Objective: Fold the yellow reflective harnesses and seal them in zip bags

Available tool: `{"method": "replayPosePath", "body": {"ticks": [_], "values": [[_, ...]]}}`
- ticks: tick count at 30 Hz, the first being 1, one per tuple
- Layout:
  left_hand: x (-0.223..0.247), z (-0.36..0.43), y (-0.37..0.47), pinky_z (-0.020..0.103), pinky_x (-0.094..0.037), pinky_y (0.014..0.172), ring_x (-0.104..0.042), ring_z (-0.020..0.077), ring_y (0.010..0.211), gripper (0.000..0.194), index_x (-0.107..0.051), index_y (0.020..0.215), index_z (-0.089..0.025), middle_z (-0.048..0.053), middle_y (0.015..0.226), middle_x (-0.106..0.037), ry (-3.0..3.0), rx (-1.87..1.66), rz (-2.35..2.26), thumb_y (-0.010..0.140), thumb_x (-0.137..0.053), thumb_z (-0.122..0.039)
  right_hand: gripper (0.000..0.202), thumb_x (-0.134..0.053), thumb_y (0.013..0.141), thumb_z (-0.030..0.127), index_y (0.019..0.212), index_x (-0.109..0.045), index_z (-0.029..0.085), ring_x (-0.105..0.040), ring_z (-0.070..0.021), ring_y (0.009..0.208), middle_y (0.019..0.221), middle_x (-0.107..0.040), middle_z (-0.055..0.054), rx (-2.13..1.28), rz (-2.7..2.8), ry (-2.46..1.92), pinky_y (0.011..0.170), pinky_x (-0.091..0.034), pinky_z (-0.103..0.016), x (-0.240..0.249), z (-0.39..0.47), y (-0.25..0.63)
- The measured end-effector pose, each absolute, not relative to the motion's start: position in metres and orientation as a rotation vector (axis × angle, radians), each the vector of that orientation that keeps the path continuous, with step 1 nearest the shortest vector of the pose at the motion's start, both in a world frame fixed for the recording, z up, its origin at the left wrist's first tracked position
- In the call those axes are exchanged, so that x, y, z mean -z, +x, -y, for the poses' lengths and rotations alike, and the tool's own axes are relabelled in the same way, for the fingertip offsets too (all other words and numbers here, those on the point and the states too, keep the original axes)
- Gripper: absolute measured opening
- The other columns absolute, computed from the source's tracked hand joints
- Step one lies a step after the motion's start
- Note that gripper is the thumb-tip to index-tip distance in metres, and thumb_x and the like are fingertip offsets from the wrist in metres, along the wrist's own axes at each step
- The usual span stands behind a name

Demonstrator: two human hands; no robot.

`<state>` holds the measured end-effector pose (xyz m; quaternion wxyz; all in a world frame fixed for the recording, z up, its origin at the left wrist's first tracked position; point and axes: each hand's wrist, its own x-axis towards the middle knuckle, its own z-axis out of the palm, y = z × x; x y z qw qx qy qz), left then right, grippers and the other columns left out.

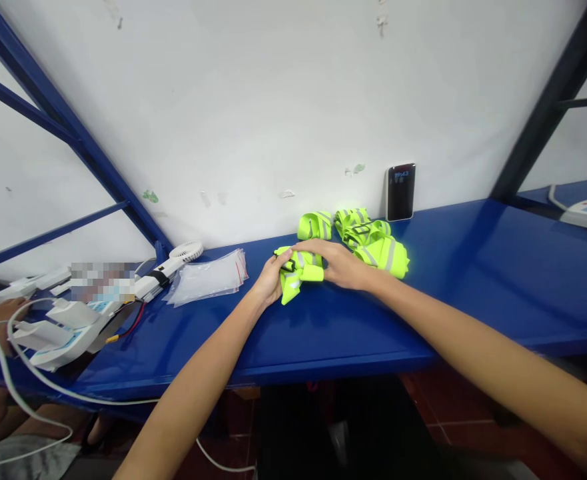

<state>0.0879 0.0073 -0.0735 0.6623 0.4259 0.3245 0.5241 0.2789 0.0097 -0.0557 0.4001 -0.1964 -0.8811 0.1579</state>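
A folded neon-yellow reflective strap (293,285) with grey bands and a black buckle is between my hands, over the blue table (363,327). My left hand (270,279) grips its left side, thumb on top near the buckle. Curved around the right and far side, my right hand (337,261) holds it too; some of its fingers are hidden. One rolled yellow strap (315,225) lies just behind my hands. More bundled yellow straps (383,250) are heaped beyond my right hand, with grey stripes and dark buckles showing.
Clear zip bags (208,277) are stacked on the left beside a small white fan (186,251). Power strips with plugged-in adapters (68,337) and white cables crowd the far left, near another person's arm. A black-screened device (400,192) leans against the wall.
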Motion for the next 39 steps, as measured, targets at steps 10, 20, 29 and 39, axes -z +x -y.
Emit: {"method": "replayPosePath", "body": {"ticks": [10, 20, 29, 39], "values": [[0.057, 0.003, 0.084, 0.049, -0.049, 0.089, -0.057, 0.0335, 0.116, 0.075, -0.059, 0.124, -0.021, 0.015, 0.124, -0.063, 1.049, -0.979, -0.634, 0.076, -0.046, -0.078, 0.024, -0.06, 0.085, 0.038, 0.101, -0.065, 0.02, -0.062, -0.0238, 0.093, 0.099, -0.067, -0.004, -0.586, 1.702, -0.74, 0.085, -0.046, -0.036, 0.055, -0.013, 0.27], [0.055, 0.011, 0.089, 0.032, -0.037, 0.104, -0.045, 0.0259, 0.13, 0.058, -0.061, 0.122, -0.027, 0.008, 0.14, -0.049, 1.679, -1.356, -0.837, 0.067, -0.08, -0.028, 0.039, -0.055, 0.087, 0.052, 0.106, -0.065, 0.019, -0.062, -0.0273, 0.102, 0.106, -0.07, -0.008, -0.744, 1.556, -0.799, 0.09, -0.047, -0.04, 0.064, -0.016, 0.264], [0.075, 0.011, 0.112, 0.03, -0.029, 0.108, -0.047, 0.0218, 0.121, 0.032, -0.063, 0.114, -0.022, 0.008, 0.121, -0.055, 1.777, -1.56, -0.912, 0.091, -0.052, -0.04, 0.049, -0.033, 0.093, 0.062, 0.081, -0.057, 0.02, -0.059, -0.0243, 0.083, 0.081, -0.063, -0.006, -0.676, 1.384, -0.974, 0.075, -0.048, -0.035, 0.072, -0.01, 0.249], [0.074, 0.014, 0.118, 0.028, -0.036, 0.099, -0.054, 0.0212, 0.112, 0.029, -0.061, 0.111, -0.025, 0.005, 0.114, -0.062, 1.568, -1.667, -0.978, 0.089, -0.056, -0.042, 0.033, -0.032, 0.095, 0.056, 0.091, -0.045, 0.026, -0.053, -0.0236, 0.078, 0.077, -0.051, -0.004, -0.507, 1.43, -0.943, 0.077, -0.042, -0.038, 0.065, -0.002, 0.247]]}}
